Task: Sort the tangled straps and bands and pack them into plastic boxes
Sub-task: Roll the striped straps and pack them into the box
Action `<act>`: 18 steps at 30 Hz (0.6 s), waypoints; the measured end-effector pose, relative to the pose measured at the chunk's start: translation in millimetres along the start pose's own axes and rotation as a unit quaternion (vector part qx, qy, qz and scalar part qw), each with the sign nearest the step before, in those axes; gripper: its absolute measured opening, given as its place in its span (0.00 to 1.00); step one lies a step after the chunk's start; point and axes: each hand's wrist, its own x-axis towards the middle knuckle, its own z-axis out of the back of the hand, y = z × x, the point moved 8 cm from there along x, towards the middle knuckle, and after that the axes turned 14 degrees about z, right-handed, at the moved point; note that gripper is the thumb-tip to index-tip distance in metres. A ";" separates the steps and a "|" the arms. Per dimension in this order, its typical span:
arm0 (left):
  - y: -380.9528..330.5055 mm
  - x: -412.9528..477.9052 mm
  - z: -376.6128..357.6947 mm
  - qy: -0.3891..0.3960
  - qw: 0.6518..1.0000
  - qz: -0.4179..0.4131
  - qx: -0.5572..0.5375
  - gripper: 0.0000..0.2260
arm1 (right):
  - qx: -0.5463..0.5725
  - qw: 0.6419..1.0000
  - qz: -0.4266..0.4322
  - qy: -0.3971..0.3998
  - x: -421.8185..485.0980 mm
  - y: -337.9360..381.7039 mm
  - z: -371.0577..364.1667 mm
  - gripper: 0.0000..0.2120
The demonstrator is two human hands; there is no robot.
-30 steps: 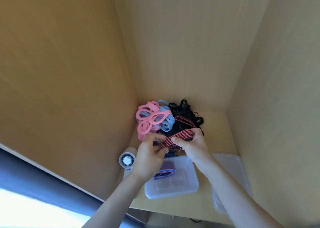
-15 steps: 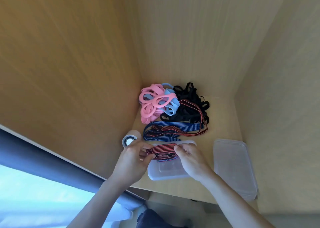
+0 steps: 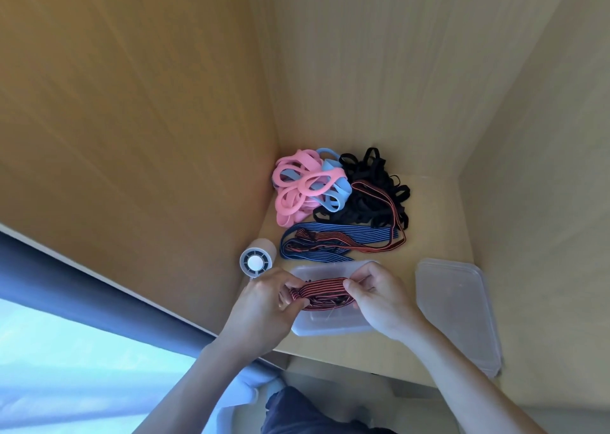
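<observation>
Two pinches hold the strap [image 3: 321, 287]: we curl our left hand [image 3: 260, 305] on its left end and our right hand [image 3: 379, 301] on its right end, neither nearer. Its long axis runs left to right, just over the box [image 3: 330, 329], so we judge it goes straight down. It looks folded, black with red stripes. Behind the box lie straps [image 3: 346, 235] and bands [image 3: 297, 183]; right of it, a lid [image 3: 458, 308].

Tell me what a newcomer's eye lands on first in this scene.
The bright pink bands, heaped in the back corner beside the black straps, catch the eye first. Nearer, the left hand and right hand pinch a red-striped strap over the open plastic box, with a clear lid lying to its right.
</observation>
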 end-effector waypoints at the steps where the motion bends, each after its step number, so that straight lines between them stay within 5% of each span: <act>1: -0.2 0.2 0.4 0.002 1.000 -0.004 -0.001 0.08 | -0.003 1.000 0.002 0.006 1.2 0.5 1.6 0.04; 11: 13.7 3.5 -10.6 0.021 0.999 0.028 0.001 0.08 | -0.010 1.000 0.014 0.018 0.9 -5.0 -6.8 0.05; 18: 3.5 4.1 -14.3 -0.036 0.990 -0.051 0.126 0.09 | -0.143 0.988 0.001 0.063 -2.0 -5.9 -16.2 0.04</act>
